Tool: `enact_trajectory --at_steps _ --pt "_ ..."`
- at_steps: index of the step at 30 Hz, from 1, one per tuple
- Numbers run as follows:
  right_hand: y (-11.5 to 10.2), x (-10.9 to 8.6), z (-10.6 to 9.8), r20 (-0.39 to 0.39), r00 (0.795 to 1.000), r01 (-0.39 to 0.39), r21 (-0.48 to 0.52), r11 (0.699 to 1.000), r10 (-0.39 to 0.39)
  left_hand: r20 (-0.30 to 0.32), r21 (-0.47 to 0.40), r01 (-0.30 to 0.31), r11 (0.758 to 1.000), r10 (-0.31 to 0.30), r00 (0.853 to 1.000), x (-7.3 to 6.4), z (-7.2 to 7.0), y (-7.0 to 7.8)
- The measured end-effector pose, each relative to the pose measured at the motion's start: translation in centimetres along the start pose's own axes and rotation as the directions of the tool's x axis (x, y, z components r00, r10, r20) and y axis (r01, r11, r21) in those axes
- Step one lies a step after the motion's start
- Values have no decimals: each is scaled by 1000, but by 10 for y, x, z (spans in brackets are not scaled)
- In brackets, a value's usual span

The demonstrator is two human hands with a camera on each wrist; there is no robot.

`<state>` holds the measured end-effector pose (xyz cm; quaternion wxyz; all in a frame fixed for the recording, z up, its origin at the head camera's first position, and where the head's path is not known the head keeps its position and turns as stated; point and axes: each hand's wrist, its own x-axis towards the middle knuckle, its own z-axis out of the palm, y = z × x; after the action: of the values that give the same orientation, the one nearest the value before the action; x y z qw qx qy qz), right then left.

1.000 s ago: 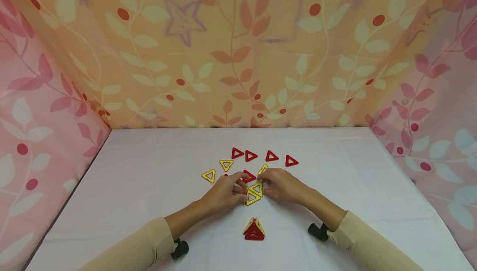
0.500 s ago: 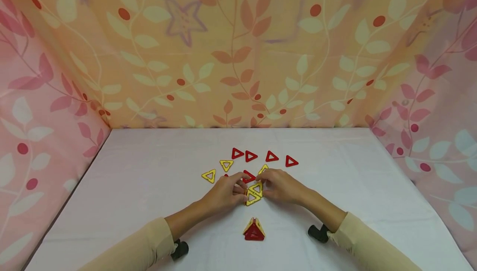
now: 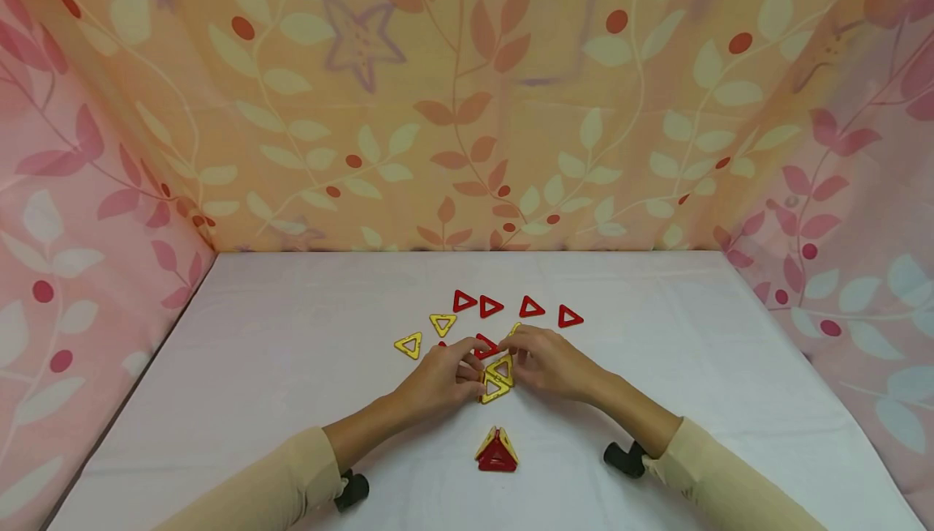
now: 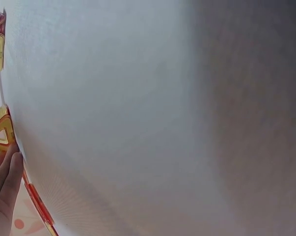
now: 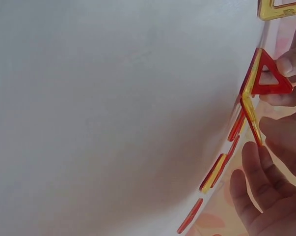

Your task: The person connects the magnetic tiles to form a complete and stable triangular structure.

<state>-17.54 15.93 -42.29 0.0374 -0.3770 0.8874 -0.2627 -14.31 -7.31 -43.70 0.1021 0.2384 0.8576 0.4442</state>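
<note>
Backdrop: floral cloth (image 3: 467, 109), orange behind and pink at either side. Surface: white-covered table (image 3: 255, 312), its far edge running straight along the foot of the cloth.

Centre item: one tile assembly (image 3: 499, 378) of red and yellow triangular frames, joined edge to edge and held between the hands, mid-table. One red frame stands tilted at its left side, seen best from the right wrist; two yellow faces show from above.

Left hand (image 3: 440, 377): thumb and fingers pinch the assembly at its left side, thumb on the red frame. Right hand (image 3: 550, 362): fingers curled, thumb and fingertips pinching the assembly's right edge.

Enclosed form: one pyramid (image 3: 498, 456), upright, red front and yellow sides, apart from the assembly on the wearer's side; its inside cannot be made out.

Loose tiles, flat: one red tile (image 3: 493, 349) just beyond the assembly, partly under the left fingertips; one yellow tile, mostly hidden behind the right hand; a red corner showing behind the left hand; two yellow tiles (image 3: 442, 317) farther left; four red tiles (image 3: 483, 306) in a loose row beyond.

Margins: broad stretches of white cloth left and right of the group, narrower beyond the red row. Side edges slant outward toward the wearer.

Forearms: beige sleeves (image 3: 251, 486), a black wrist device (image 3: 353, 490) under each, flanking the pyramid well apart.
</note>
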Motion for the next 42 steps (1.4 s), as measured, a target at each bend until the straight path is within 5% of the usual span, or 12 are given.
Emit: enact_trajectory --at_steps 11,19,32,42 --pt "-5 2 0 -4 1000 17 95 995 -17 -8 4 -4 1000 4 1000 -1 1 -1" --pt "-8 0 6 87 996 -21 192 981 5 -12 10 7 1000 -7 1000 -1 1 -1" --pt "-6 0 11 118 993 -20 189 982 -2 -13 38 15 999 -15 1000 -1 1 0" --pt "-6 -1 11 112 994 -20 178 984 0 -8 57 -50 997 51 999 1 4 0"
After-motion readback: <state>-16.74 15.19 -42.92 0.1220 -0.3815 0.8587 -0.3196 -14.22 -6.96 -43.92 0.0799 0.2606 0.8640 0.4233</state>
